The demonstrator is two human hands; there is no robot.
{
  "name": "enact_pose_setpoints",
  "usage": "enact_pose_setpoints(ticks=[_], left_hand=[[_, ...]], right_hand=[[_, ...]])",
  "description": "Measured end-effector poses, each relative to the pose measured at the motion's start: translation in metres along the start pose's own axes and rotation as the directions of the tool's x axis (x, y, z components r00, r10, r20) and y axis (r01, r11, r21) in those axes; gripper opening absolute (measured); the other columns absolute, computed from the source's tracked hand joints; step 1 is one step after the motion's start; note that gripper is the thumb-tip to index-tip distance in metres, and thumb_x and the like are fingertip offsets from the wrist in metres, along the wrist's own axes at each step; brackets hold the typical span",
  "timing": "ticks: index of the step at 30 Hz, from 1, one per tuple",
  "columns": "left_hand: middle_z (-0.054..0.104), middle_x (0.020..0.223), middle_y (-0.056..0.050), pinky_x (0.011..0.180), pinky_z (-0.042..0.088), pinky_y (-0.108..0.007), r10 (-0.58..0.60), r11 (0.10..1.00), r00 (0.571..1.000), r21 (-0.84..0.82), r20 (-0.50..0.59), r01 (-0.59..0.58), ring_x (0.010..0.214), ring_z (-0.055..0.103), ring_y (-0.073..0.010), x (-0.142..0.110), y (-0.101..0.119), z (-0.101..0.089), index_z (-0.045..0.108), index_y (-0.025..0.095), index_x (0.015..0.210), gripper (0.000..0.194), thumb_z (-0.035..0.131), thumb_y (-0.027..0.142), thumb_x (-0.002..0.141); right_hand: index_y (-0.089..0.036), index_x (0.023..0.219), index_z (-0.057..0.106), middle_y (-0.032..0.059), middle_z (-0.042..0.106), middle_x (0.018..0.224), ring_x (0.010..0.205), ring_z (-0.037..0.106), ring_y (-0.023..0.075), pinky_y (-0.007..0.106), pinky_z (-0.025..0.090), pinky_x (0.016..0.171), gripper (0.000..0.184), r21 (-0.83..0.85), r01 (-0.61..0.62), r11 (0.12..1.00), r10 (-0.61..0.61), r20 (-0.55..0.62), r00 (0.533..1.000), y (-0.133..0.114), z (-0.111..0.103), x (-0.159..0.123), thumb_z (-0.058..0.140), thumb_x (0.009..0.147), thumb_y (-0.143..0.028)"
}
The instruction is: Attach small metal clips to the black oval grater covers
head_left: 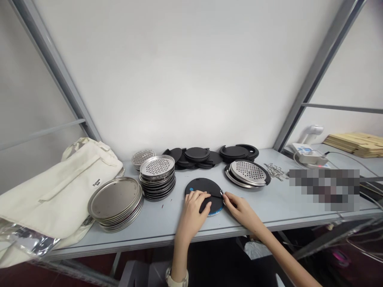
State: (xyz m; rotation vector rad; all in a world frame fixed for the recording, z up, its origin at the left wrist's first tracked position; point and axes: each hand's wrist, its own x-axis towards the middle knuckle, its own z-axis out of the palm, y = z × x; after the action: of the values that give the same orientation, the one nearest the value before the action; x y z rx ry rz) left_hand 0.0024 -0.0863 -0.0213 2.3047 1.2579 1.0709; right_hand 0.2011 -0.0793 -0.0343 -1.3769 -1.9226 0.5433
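Observation:
A round black disc [204, 186] with a blue dot and a blue lower edge lies on the table in front of me. My left hand [195, 208] rests on its left part, fingers stretched over the top and the thumb apart from them. At the disc's right edge my right hand [239, 209] is closed in a pinch on a small metal wire clip [222, 192]. The fingers partly cover that clip, and my left hand covers part of the disc. Loose wire clips [274, 171] lie in a heap farther right.
Left of the disc stand a stack of steel plates [115, 198] and perforated grater discs [157, 166]. Black rings and lids [197, 153] line the wall. Graters [248, 172] lie at right. A cream bag [68, 179] covers the left end, and cardboard sheets [356, 144] sit far right.

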Motion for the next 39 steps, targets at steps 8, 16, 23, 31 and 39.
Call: enact_pose_setpoints(ticks=[8, 16, 23, 31, 39], left_hand=[[0.06, 0.109, 0.001, 0.101, 0.037, -0.041, -0.011, 1.0, 1.0, 0.006, 0.0, 0.011, 0.105, 0.053, -0.0185, -0.001, 0.001, 0.0, 0.058, 0.029, 0.11, 0.023, 0.049, 0.021, 0.091], [0.06, 0.109, -0.001, 0.098, 0.039, -0.042, -0.013, 1.0, 1.0, 0.001, -0.001, 0.013, 0.106, 0.053, -0.0207, -0.002, 0.001, -0.001, 0.057, 0.028, 0.111, 0.022, 0.048, 0.023, 0.092], [0.059, 0.11, -0.001, 0.097, 0.039, -0.039, -0.012, 1.0, 1.0, 0.02, -0.018, 0.012, 0.106, 0.052, -0.0205, -0.004, 0.0, -0.001, 0.057, 0.026, 0.11, 0.021, 0.05, 0.025, 0.091], [0.059, 0.104, -0.002, 0.096, 0.039, -0.041, -0.033, 0.996, 0.998, 0.076, -0.055, 0.038, 0.102, 0.052, -0.0225, -0.007, 0.0, 0.004, 0.057, 0.024, 0.111, 0.036, 0.067, 0.037, 0.079], [0.061, 0.108, -0.003, 0.089, 0.044, -0.041, -0.123, 0.969, 0.98, 0.194, -0.153, 0.152, 0.098, 0.054, -0.0224, -0.015, 0.004, 0.009, 0.057, 0.023, 0.111, 0.03, 0.063, 0.032, 0.082]], right_hand=[[-0.022, 0.068, 0.04, -0.0045, 0.042, 0.056, 0.053, 0.04, 0.0135, 0.025, 0.03, 0.052, 0.032, -0.021, 0.002, 1.0, -0.002, -0.002, 1.0, 0.003, 0.002, 0.0, 0.033, 0.095, -0.038], [-0.022, 0.069, 0.039, -0.0049, 0.04, 0.057, 0.054, 0.039, 0.0129, 0.025, 0.03, 0.053, 0.032, -0.054, -0.005, 0.999, 0.006, 0.015, 1.0, 0.004, 0.004, -0.002, 0.034, 0.096, -0.037], [-0.021, 0.068, 0.038, -0.0043, 0.038, 0.059, 0.055, 0.037, 0.0127, 0.025, 0.03, 0.053, 0.033, -0.038, -0.012, 0.999, 0.014, 0.039, 0.999, 0.005, 0.004, -0.002, 0.035, 0.095, -0.04], [-0.021, 0.068, 0.04, -0.0026, 0.043, 0.063, 0.062, 0.042, 0.0138, 0.024, 0.035, 0.057, 0.033, -0.037, 0.013, 0.999, -0.007, 0.166, 0.986, 0.008, 0.0, -0.002, 0.038, 0.094, -0.041], [-0.021, 0.065, 0.037, -0.0019, 0.043, 0.061, 0.066, 0.046, 0.0169, 0.028, 0.037, 0.064, 0.035, -0.099, 0.064, 0.993, -0.041, 0.217, 0.975, 0.009, 0.002, -0.003, 0.036, 0.095, -0.039]])
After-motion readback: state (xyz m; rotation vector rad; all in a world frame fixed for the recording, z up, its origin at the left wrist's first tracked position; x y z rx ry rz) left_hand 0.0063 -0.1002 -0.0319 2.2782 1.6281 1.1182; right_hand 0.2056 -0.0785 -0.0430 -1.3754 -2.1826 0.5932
